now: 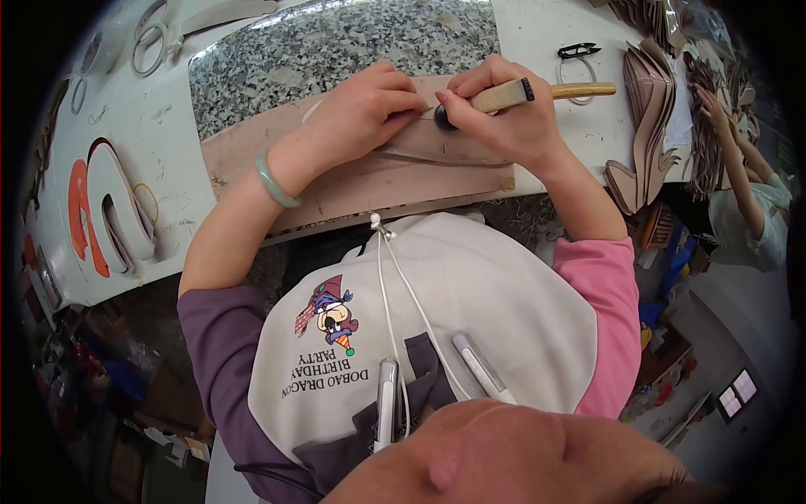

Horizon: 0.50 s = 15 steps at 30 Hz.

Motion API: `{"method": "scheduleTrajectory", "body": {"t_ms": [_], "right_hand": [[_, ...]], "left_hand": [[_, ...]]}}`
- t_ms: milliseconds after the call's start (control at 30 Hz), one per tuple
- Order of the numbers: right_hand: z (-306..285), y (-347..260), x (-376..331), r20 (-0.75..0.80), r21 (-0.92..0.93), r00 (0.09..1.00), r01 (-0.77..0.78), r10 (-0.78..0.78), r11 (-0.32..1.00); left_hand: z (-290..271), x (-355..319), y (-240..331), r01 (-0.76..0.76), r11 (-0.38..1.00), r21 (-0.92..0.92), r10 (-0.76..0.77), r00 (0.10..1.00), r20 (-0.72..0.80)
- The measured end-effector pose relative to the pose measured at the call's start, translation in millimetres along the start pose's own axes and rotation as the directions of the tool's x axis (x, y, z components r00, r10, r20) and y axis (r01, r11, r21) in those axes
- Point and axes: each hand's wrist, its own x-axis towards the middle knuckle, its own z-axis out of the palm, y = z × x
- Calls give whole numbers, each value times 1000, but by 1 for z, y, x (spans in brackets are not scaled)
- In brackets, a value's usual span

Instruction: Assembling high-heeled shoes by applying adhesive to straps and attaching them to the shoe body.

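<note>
Left hand (357, 113) pressed flat, fingers spread then curled at the tips, on a pale tan leather strip (437, 149) near the front edge of the white table (159, 126); nothing gripped, only held down; green bangle (275, 181) around that wrist. Right hand (495, 109) closed tight around a wooden-handled tool (537, 91), fist wrapped over the pale handle, dark band showing past the knuckles, far end of the handle pointing toward the right edge of the table; dark round head of the tool down on the leather strip, just beside the left fingertips. Leather strip lying across a brown board (336, 189), itself partly over a speckled granite slab (336, 42) reaching toward the back edge of the table. Small black snips (579, 50) near the back right, well apart from the hands; stack of tan cut pieces (651, 92) standing at the right edge; orange and pale curved pieces (109, 210) lying near the left edge; ring-handled shape (151, 42) at the back left corner, too blurred to tell further. Another person's hand (709, 105) beyond the right edge, on more tan pieces. White cord (395, 294) hanging down the front of a white top below the table's front edge.
</note>
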Motion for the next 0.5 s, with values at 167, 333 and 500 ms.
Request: {"method": "scheduleTrajectory", "body": {"t_ms": [167,333,500], "right_hand": [[-3,-4,7,2,-55,1000,19,-19,998],[-2,-3,11,-24,-145,988,148,-153,978],[2,0,9,5,-186,984,178,-180,966]], "left_hand": [[-3,-1,-3,-200,966,165,195,980,46],[-4,-2,-3,-259,917,304,243,966,90],[-4,-4,-3,-250,895,369,219,968,124]]}}
